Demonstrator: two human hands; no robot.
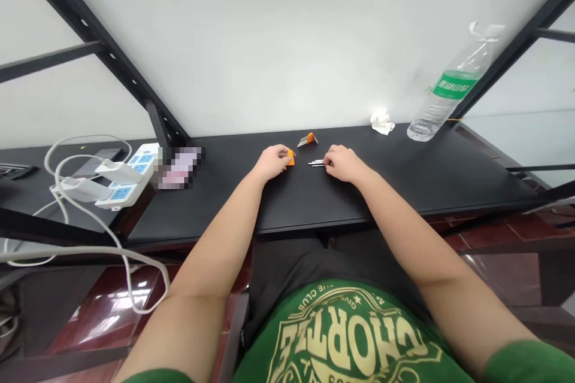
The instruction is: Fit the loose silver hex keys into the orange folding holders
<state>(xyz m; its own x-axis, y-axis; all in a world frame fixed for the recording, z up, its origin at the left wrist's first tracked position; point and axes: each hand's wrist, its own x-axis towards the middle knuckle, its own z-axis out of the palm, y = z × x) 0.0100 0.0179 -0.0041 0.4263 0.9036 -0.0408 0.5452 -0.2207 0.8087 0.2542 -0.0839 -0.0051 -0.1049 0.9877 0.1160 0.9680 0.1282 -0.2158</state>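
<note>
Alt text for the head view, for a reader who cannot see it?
On a black table, the left hand holds an orange holder and the right hand touches loose metal hex keys. Behind lie another orange key set, a crumpled tissue and a water bottle.

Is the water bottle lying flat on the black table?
No, the water bottle stands tilted, its base on the black table and its top leaning against the white wall.

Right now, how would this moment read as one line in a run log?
left hand: on small orange holder | right hand: at thin metal keys | second orange key set behind | black tabletop
</note>
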